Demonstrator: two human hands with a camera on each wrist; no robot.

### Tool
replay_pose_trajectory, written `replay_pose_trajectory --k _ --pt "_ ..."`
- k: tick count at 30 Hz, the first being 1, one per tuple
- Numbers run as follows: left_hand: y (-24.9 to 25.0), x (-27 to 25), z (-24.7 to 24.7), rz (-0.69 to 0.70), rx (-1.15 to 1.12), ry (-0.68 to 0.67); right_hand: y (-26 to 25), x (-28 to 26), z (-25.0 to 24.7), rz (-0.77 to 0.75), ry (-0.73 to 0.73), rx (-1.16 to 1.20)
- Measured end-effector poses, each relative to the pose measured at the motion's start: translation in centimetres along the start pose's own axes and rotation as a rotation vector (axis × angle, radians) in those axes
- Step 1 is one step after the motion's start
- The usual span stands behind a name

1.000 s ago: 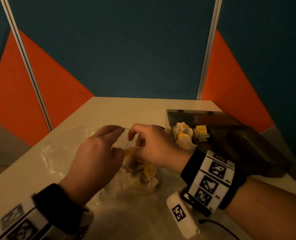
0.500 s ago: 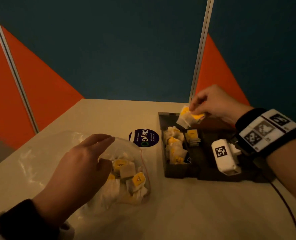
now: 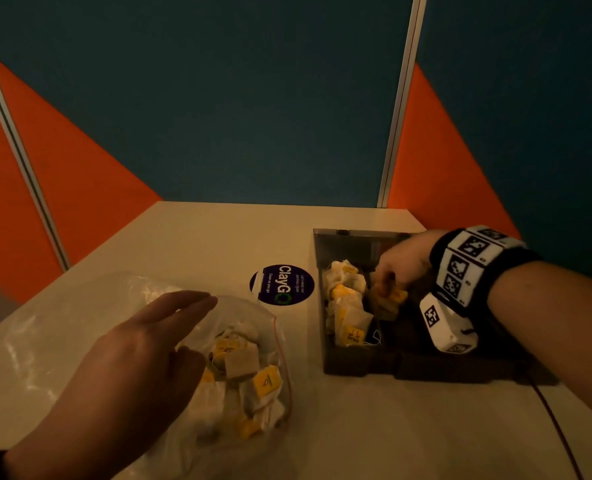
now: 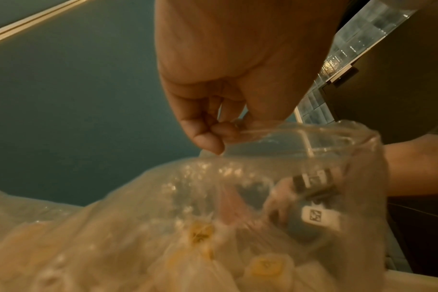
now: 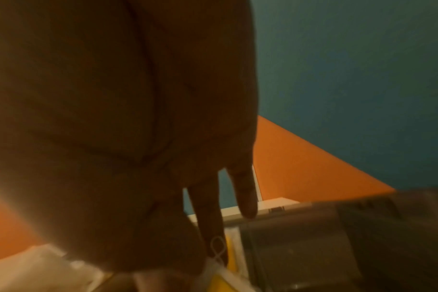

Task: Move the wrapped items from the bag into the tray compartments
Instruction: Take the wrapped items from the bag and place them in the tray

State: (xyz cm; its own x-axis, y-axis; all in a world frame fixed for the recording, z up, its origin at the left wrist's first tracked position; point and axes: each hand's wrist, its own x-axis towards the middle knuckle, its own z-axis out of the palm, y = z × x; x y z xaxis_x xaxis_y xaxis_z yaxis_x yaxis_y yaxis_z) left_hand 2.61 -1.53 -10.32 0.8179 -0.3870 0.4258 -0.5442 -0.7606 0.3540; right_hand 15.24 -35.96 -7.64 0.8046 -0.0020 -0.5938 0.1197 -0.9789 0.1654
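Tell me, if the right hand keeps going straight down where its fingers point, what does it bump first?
Probably the yellow-and-white wrapped items under the right hand's fingertips, piled in a compartment of the dark tray. Whether it already touches them is unclear.

Whether the right hand (image 3: 403, 263) gripped a wrapped item (image 3: 388, 299) in the tray (image 3: 357, 368) could not be told, its fingers (image 5: 245, 193) being shadowed and blurred, while the left hand (image 3: 138, 362) was cut off at the wrist.
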Motion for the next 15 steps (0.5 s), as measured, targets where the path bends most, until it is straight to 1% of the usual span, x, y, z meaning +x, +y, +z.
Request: replay_pose_trajectory --k 4,7,8,9,10,12,13,14,15 --pt "-0.2 0.0 0.1 -0.019 0.004 -0.018 0.0 1.2 -0.1 0.046 0.037 -0.099" --pt "-0.2 0.1 0.1 -0.036 0.030 -0.023 0.3 1.5 -0.1 0.035 0.032 -0.083" --pt "-0.2 0.0 0.0 -0.048 0.035 -0.024 0.3 1.0 -0.3 0.021 0.062 -0.060" --pt "-0.1 0.0 0.0 -0.058 0.038 -0.022 0.2 0.0 -0.6 0.001 0.132 -0.014" --pt "0.0 -0.1 0.0 -0.060 0.044 -0.015 -0.2 -1.5 -1.0 -0.031 0.243 0.060" --pt "0.3 -0.1 -0.1 -0.055 0.043 0.000 -2.1 -5.4 -1.6 -0.129 0.517 0.244" --pt "0.5 -0.1 -0.1 -0.052 0.038 0.005 -3.6 -7.3 -1.6 -0.190 0.621 0.337" --pt "0.6 -0.1 -0.1 -0.045 0.034 0.008 -5.4 -9.0 -1.3 -0.256 0.677 0.413" --pt "0.7 -0.2 -0.1 -0.031 0.036 0.012 -7.4 -10.4 -0.8 -0.332 0.683 0.464"
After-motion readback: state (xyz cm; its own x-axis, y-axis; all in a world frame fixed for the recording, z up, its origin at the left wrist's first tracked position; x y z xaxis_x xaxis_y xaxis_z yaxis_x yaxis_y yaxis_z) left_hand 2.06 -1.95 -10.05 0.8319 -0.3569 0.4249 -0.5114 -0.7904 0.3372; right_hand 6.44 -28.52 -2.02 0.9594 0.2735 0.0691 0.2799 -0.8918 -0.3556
